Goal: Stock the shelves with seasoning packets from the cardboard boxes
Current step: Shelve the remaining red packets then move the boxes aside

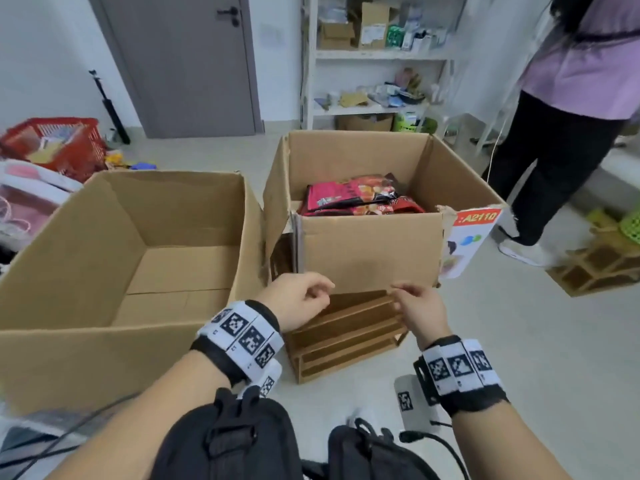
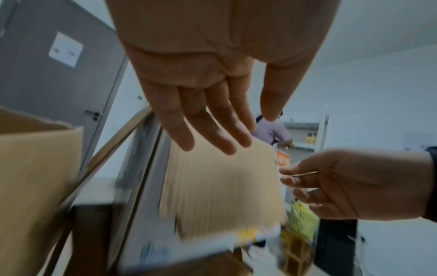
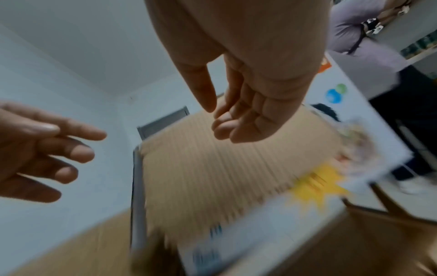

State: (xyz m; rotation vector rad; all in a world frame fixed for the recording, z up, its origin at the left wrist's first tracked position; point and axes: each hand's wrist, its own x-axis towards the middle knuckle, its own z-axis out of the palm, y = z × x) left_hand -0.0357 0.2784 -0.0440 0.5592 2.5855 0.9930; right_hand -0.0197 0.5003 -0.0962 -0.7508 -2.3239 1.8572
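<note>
Both hands are held out side by side above the floor, near but not touching each other, and neither holds anything. The left hand point(image 1: 300, 296) has its fingers point(image 2: 212, 128) loosely extended and slightly parted; the right hand point(image 1: 420, 306) is likewise released, its fingers point(image 3: 238, 123) relaxed and gently bent. Directly ahead of both hands stands the right cardboard box point(image 1: 367, 251), open at the top, its near wall just beyond the fingertips; contact cannot be confirmed, as the wrist views are blurred. Inside it, toward the far side from the hands, lies a stack of red seasoning packets point(image 1: 353, 195). To the left of the left hand sits the left cardboard box point(image 1: 114, 271), also open, its brown bottom bare. Below and between the hands, on the floor, is a small wooden shelf rack point(image 1: 343, 337). Beyond the right hand, further off, a person in a purple top point(image 1: 588, 71) stands beside a white shelving unit point(image 1: 374, 55).
</note>
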